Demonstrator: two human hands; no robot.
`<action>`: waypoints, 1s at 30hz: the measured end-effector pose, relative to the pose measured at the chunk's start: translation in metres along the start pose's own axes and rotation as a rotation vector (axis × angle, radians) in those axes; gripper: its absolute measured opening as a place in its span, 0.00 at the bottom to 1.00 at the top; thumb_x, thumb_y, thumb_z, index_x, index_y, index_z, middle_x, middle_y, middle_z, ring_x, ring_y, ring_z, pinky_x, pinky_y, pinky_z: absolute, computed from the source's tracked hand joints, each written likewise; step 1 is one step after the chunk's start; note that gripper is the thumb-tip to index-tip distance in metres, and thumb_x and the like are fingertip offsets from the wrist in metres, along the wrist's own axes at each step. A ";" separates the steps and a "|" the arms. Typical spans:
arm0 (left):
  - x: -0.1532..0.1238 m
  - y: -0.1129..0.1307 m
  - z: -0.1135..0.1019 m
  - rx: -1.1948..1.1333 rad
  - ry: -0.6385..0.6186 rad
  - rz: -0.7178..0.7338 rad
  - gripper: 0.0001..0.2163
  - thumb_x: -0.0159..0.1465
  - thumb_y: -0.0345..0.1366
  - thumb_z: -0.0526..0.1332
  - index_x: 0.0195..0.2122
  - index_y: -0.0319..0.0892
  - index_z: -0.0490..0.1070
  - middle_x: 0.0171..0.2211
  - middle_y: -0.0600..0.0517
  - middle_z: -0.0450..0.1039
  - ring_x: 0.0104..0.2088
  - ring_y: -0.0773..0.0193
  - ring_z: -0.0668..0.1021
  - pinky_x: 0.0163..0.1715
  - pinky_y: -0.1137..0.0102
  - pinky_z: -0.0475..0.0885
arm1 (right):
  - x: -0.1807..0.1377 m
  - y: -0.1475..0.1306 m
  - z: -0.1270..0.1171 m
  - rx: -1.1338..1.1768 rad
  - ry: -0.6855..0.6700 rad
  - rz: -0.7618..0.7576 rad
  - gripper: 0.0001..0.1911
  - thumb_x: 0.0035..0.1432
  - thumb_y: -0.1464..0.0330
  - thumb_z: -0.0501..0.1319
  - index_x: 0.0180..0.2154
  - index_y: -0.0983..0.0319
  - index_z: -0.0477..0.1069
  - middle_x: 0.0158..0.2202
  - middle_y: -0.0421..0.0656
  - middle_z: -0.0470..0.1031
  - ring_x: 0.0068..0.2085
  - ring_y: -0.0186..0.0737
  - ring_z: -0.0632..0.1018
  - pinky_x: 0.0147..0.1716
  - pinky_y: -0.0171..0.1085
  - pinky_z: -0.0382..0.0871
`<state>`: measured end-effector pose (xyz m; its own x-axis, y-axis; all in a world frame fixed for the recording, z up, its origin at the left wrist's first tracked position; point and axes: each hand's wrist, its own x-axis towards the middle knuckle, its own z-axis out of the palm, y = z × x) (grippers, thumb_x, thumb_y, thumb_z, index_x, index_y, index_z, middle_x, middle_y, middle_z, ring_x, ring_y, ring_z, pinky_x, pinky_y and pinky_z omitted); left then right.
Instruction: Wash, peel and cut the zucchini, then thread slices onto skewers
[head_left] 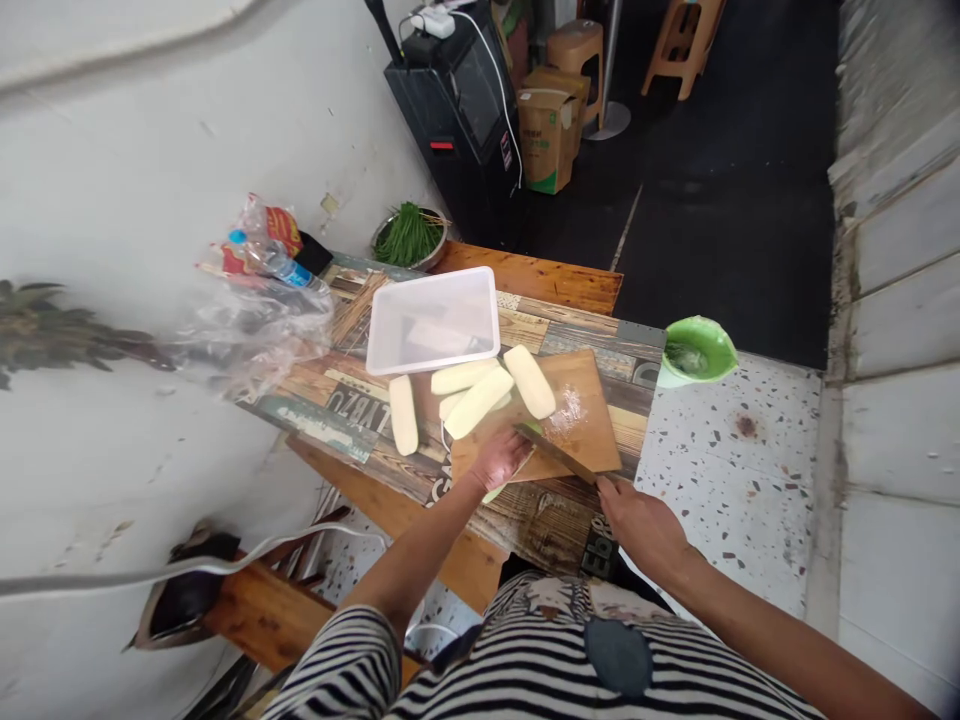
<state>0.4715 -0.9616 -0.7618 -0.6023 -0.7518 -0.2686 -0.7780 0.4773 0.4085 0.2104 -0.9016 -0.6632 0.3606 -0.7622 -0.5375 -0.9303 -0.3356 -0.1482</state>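
My right hand (pixel 643 525) is closed round the handle of a kitchen knife (pixel 561 455). Its blade points left over the wooden cutting board (pixel 592 430), its tip close to my left fingers. Under my left hand (pixel 504 458) lies a pale green vegetable (pixel 493 494), mostly hidden, which looks like a peeled zucchini. My fingers grip it at the board's left front edge. Just behind lie several peeled zucchini: one (pixel 530 382) tilted on the board, one (pixel 478 402) resting across others, and another (pixel 403 415) apart on the table to the left.
A translucent plastic tub (pixel 433 360) stands behind the vegetables on the patterned table (pixel 330 405). Plastic bags and a water bottle (pixel 281 262) lie at the left by the wall. Behind are a bowl of green stalks (pixel 409 236) and a bench (pixel 532 278). A green container (pixel 699 350) stands right.
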 end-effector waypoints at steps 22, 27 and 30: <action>0.000 -0.022 0.028 0.168 0.375 0.336 0.17 0.68 0.32 0.48 0.55 0.40 0.68 0.40 0.43 0.75 0.48 0.54 0.75 0.47 0.59 0.73 | 0.025 0.001 0.000 0.067 -0.062 -0.019 0.11 0.64 0.75 0.48 0.43 0.64 0.67 0.33 0.49 0.76 0.35 0.42 0.80 0.31 0.34 0.68; 0.001 -0.018 0.023 0.236 0.437 0.361 0.18 0.69 0.33 0.48 0.58 0.41 0.64 0.44 0.42 0.74 0.47 0.56 0.75 0.46 0.60 0.74 | 0.040 0.002 0.016 0.111 -0.075 -0.003 0.15 0.68 0.70 0.45 0.41 0.66 0.69 0.33 0.51 0.78 0.36 0.44 0.80 0.32 0.36 0.70; 0.002 -0.014 0.019 0.244 0.452 0.345 0.17 0.68 0.32 0.49 0.57 0.40 0.65 0.42 0.42 0.74 0.43 0.57 0.76 0.42 0.62 0.75 | 0.039 0.003 0.016 0.116 -0.073 -0.013 0.14 0.67 0.72 0.45 0.41 0.66 0.69 0.34 0.51 0.78 0.36 0.44 0.80 0.32 0.36 0.70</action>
<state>0.4780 -0.9612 -0.7844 -0.7327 -0.6285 0.2611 -0.6026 0.7774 0.1803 0.2211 -0.9238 -0.6977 0.3710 -0.7143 -0.5934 -0.9285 -0.2758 -0.2486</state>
